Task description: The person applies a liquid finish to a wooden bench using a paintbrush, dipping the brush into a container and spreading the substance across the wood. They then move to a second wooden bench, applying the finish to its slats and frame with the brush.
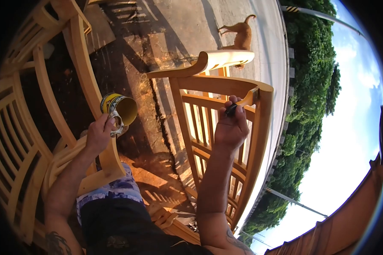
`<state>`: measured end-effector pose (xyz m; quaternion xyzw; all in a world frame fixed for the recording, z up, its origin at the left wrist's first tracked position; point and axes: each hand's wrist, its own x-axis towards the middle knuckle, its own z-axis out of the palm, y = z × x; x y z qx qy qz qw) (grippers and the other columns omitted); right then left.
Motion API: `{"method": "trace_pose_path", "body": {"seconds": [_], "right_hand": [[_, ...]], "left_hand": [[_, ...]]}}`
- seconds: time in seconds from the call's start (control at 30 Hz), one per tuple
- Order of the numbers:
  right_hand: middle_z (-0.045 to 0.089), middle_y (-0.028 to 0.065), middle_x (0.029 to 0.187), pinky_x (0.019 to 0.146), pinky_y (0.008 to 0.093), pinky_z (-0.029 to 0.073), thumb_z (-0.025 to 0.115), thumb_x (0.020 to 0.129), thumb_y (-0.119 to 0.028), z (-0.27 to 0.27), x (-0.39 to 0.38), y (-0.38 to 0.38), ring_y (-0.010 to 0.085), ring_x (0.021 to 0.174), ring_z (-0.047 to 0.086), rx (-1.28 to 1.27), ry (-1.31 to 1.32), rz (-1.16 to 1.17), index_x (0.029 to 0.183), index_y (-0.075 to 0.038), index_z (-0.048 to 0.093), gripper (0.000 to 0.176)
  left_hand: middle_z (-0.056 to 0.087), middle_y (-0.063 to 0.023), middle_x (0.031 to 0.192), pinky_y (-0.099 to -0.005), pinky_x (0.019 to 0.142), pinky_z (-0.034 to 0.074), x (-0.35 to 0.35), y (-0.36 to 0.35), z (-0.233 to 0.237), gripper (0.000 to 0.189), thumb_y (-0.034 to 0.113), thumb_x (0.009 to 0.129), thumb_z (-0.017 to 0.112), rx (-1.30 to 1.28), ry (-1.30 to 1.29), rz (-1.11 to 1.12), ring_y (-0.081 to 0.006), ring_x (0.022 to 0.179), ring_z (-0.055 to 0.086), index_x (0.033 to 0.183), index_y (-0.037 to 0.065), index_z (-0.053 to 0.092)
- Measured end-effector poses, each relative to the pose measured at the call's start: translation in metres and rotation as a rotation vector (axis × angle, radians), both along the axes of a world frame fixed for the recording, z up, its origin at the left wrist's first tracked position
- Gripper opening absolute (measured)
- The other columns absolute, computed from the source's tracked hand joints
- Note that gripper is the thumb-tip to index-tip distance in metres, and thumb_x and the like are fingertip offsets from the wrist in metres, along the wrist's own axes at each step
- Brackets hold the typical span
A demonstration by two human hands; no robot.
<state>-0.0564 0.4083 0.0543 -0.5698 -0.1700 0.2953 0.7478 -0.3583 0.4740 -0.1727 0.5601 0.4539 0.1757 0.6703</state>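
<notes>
My left hand is closed on a small open paint can with a yellow and black label. Its fingers grip a whitish, paint-smeared ring-like part on the can's near side. My right hand is raised and closed around what looks like a paintbrush, its dark end showing between the fingers. The brush's tip meets the corner of a slatted wooden bench, where the top rail joins the post. How much paint is in the can cannot be made out.
More unfinished wooden furniture stands close on the left, with an armrest beside the can. A brown dog stands on the concrete road beyond the bench. Trees line the road, and a rusty roof edge shows lower right.
</notes>
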Motion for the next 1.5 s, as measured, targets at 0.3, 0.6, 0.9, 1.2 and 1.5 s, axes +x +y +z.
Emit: {"method": "trace_pose_path", "body": {"seconds": [0.3,0.6,0.9,1.2,1.5], "right_hand": [[0.059,0.0150,0.120,0.080,0.0307,0.059,0.051,0.102,-0.011,0.051,-0.037,-0.009,0.0202,0.101,0.064,0.119,0.124,0.024,0.133,0.005,0.046,0.035],[0.061,0.0154,0.117,0.077,0.0296,0.059,0.055,0.100,-0.011,0.015,-0.024,-0.022,0.0196,0.099,0.066,-0.015,0.188,0.018,0.126,0.006,0.052,0.031],[0.065,0.0161,0.117,0.077,0.0340,0.060,0.055,0.100,-0.010,0.034,-0.026,-0.021,0.0204,0.099,0.067,0.026,0.090,-0.062,0.124,0.001,0.054,0.027],[0.066,0.0135,0.114,0.084,0.0418,0.060,0.056,0.098,-0.001,-0.060,-0.034,-0.023,0.0224,0.100,0.066,-0.161,-0.139,-0.157,0.123,-0.005,0.052,0.026],[0.064,0.0105,0.114,0.086,0.0374,0.058,0.050,0.100,0.003,-0.086,0.038,0.008,0.0175,0.100,0.063,-0.229,-0.223,-0.365,0.117,-0.008,0.051,0.021]], "left_hand": [[0.070,-0.0173,0.075,-0.0398,0.061,0.055,-0.001,0.001,0.007,0.023,0.021,0.102,0.054,-0.001,-0.010,-0.010,-0.0306,0.073,0.074,0.095,-0.001,0.056],[0.070,-0.0166,0.074,-0.0392,0.061,0.055,-0.002,0.000,0.002,0.023,0.021,0.102,0.054,0.023,0.018,-0.009,-0.0300,0.071,0.073,0.096,-0.001,0.057],[0.070,-0.0165,0.076,-0.0370,0.061,0.054,-0.004,-0.001,0.002,0.024,0.021,0.103,0.054,-0.008,-0.002,0.015,-0.0259,0.075,0.074,0.094,-0.001,0.056],[0.070,-0.0165,0.076,-0.0364,0.060,0.054,-0.004,-0.002,-0.005,0.024,0.020,0.103,0.053,0.002,0.019,-0.027,-0.0250,0.075,0.074,0.094,-0.001,0.056],[0.070,-0.0145,0.077,-0.0339,0.059,0.059,-0.004,-0.001,0.002,0.025,0.021,0.104,0.053,-0.034,0.004,0.000,-0.0206,0.073,0.073,0.096,-0.002,0.057]]}}
